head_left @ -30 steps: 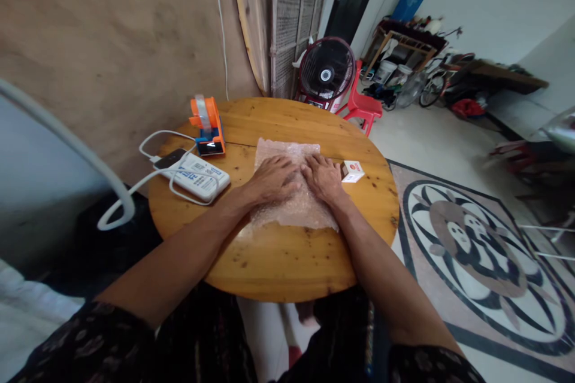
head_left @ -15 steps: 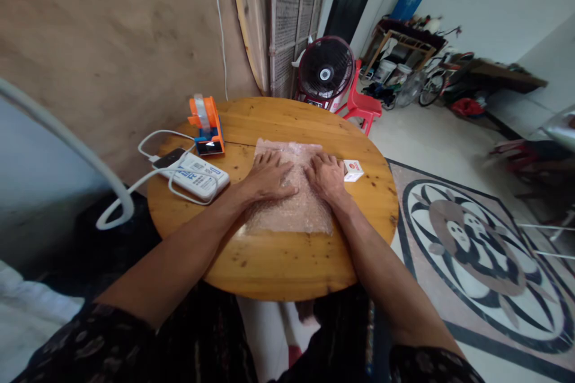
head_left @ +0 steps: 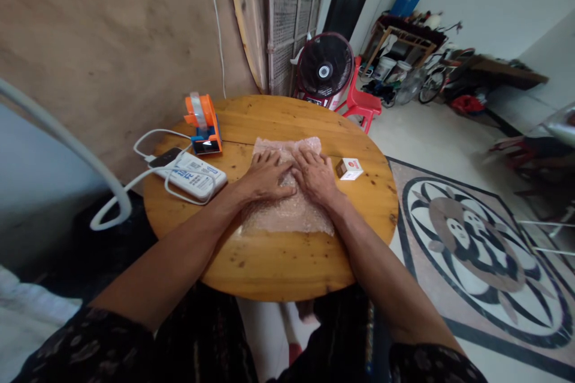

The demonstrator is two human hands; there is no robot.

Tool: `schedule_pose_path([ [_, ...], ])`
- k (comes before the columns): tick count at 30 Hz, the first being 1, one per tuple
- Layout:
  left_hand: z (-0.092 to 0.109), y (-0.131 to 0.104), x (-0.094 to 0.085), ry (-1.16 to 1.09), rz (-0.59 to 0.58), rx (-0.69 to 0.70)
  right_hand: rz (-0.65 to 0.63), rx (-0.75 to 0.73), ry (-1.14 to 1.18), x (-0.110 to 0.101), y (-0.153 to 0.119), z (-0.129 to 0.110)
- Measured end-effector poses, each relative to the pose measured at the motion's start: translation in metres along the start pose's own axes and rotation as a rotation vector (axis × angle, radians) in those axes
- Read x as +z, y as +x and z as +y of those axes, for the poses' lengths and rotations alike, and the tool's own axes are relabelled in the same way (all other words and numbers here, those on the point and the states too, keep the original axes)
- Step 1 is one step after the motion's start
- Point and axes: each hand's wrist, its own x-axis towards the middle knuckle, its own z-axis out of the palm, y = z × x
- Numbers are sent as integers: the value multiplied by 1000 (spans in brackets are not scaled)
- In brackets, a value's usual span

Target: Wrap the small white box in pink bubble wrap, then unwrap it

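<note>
A pinkish sheet of bubble wrap (head_left: 287, 215) lies flat on the round wooden table (head_left: 269, 272). My left hand (head_left: 269, 176) rests on its left part, palm down, with the fingers spread. On the upper right part of the sheet my right hand (head_left: 315, 176) lies flat, fingers stretched forward. Neither hand holds anything. Just right of my right hand stands a small white and brown box (head_left: 349, 169) with a red mark on top.
An orange and blue tape dispenser (head_left: 204, 122) stands at the table's back left. Nearer is a white power bank (head_left: 193, 176) with cables. Behind the table are a fan (head_left: 324, 69) and a red plastic chair (head_left: 363, 102).
My right hand has slid left across the bubble wrap, closer to my left hand, and the small box shows more fully. My left hand stays in about the same place.
</note>
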Motion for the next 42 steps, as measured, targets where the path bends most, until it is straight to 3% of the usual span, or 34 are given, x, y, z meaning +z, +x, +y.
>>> schedule_pose_path([
  [5,-2,1,2,-3,-34,-17,-87,154,-3,5,3,12],
  [9,-2,1,3,-8,-16,-17,-81,183,-22,5,4,18],
  [16,2,3,-2,-8,235,-44,-97,204,-51,3,5,15],
  [20,2,2,-1,-21,156,-1,-82,200,-53,5,5,16],
  [25,1,1,6,-11,58,-109,-45,194,-52,8,5,17],
  [32,3,0,2,-7,24,-151,46,170,-85,1,1,13],
  [36,5,-1,-2,-6,14,-133,82,17,-93,-6,-3,0],
  [39,5,-1,-2,1,34,-120,65,-78,-51,-6,-2,-8],
  [42,3,-2,0,14,44,-120,-15,-11,7,0,1,-3],
])
